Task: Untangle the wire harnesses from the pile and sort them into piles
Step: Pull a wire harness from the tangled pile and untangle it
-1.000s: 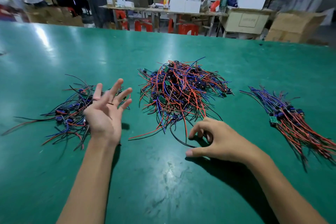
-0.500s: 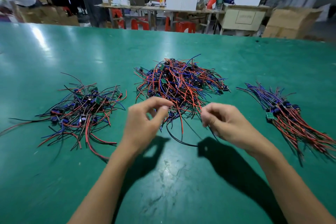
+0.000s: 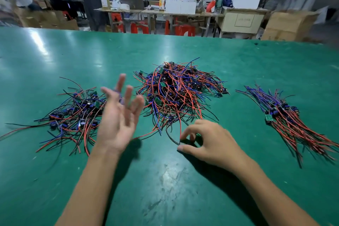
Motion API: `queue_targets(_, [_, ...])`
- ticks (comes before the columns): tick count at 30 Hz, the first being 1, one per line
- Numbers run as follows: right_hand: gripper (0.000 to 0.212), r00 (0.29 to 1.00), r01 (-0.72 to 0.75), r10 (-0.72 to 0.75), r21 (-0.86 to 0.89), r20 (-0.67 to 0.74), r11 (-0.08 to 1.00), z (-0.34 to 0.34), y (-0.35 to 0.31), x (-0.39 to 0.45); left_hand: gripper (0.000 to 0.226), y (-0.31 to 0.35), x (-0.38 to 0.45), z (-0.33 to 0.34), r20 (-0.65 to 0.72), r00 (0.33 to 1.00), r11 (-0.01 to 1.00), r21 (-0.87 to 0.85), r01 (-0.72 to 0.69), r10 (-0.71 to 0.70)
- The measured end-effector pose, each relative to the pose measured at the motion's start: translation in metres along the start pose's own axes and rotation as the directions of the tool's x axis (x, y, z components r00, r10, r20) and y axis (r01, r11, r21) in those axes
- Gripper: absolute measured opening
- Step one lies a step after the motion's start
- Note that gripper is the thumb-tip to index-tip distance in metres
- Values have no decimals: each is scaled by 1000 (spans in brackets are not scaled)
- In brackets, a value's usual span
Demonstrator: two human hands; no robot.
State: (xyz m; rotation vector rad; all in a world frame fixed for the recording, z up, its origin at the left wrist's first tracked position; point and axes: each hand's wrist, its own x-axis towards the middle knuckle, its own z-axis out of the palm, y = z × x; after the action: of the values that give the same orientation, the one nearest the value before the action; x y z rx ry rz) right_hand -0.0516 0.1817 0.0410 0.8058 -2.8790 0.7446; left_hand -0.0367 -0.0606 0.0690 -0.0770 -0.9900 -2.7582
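Three heaps of wire harnesses lie in a row on a workbench (image 3: 238, 64): the tangled central pile (image 3: 178, 90), a loose pile (image 3: 73, 115) well apart to its left, and a combed bundle (image 3: 286, 117) well apart to its right. Nearer the camera than the central pile, a person's left hand (image 3: 117, 121) is raised with fingers spread between it and the loose pile, while the right hand (image 3: 209, 143) rests on the workbench at the central pile's near edge, fingertips (image 3: 183, 136) at its trailing wires. Behind the central pile, beyond the workbench's far edge, stand tables (image 3: 157, 14), stools (image 3: 184, 30) and cardboard boxes (image 3: 288, 25).
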Motion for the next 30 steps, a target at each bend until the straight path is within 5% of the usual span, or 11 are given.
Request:
queue_targets(3, [27,1000,6,-9,-99,-23,995,5,-7,1,75,26,2,-18,-23,998,988,-139,-64,62])
queue_targets(7, [19,999,2,2,-106,39,994,3,-11,2,90,13,2,-17,-26,974,889,415,-196,227])
queue_targets(10, [16,1000,-8,0,247,31,969,1,-11,0,52,-13,1,-11,85,974,566,802,-191,208])
queue_targets(12, [19,1000,3,-7,406,10,914,-4,-10,1,15,-28,0,-10,149,969,117,978,-174,195])
queue_targets(13, [18,999,10,-26,462,29,887,-8,-10,1,24,-34,-2,-12,167,969,-13,986,-167,180])
queue_targets(14, [17,997,16,-53,504,59,864,-10,-10,1,33,-40,-4,-13,156,975,1,987,-158,159])
queue_targets(17, [14,976,-5,-132,623,174,782,-15,-13,-1,48,-43,-5,-7,-29,997,334,941,50,-69])
queue_targets(20, [11,934,-27,-231,700,272,713,-18,-19,-5,67,-35,-3,-2,-154,850,446,796,409,-504])
queue_targets(22, [9,907,-16,-282,694,313,719,-19,-22,-8,70,-32,-4,-4,-89,760,451,758,472,-644])
queue_targets(25, [7,876,-16,-307,658,372,753,-18,-24,-10,56,-33,-10,-8,21,749,426,832,354,-663])
queue_targets(30, [20,859,-94,-227,577,459,811,-21,-18,-8,39,-30,-11,-8,9,795,430,844,319,-607])
